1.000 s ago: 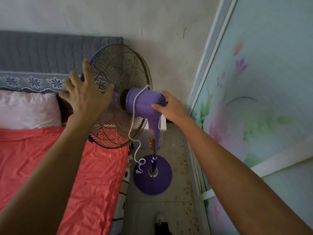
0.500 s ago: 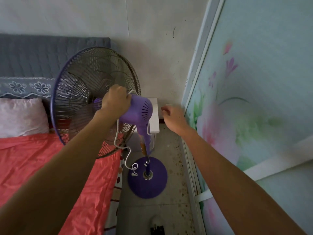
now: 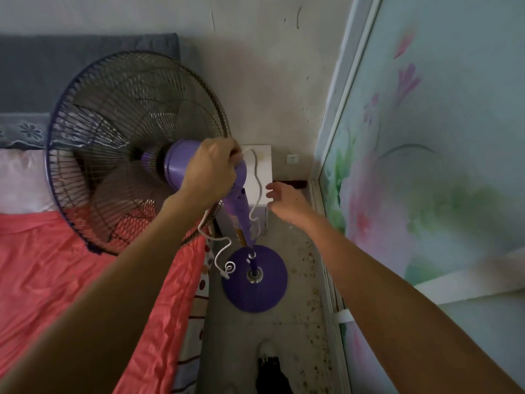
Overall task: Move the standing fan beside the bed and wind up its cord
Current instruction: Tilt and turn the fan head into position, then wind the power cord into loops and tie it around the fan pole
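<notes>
At far left lies the bed (image 3: 56, 265) with its coral sheet and a pale pillow (image 3: 22, 180) against a grey headboard (image 3: 42, 69). The standing fan (image 3: 136, 149) stands just beside the bed's edge, its wire cage overhanging the sheet and its round purple base (image 3: 255, 288) on the floor (image 3: 255, 336). The left hand (image 3: 211, 169) rests on the purple motor housing, fingers (image 3: 227, 150) curled shut around the white cord (image 3: 257, 177) at its top. The cord hangs in loose loops down past the pole, its end near the base. Behind the pole sits a small white cabinet (image 3: 262, 163). The right hand (image 3: 284, 201) hovers just beside the hanging cord, fingers spread and empty. A floral panel (image 3: 426, 166) fills the right.
</notes>
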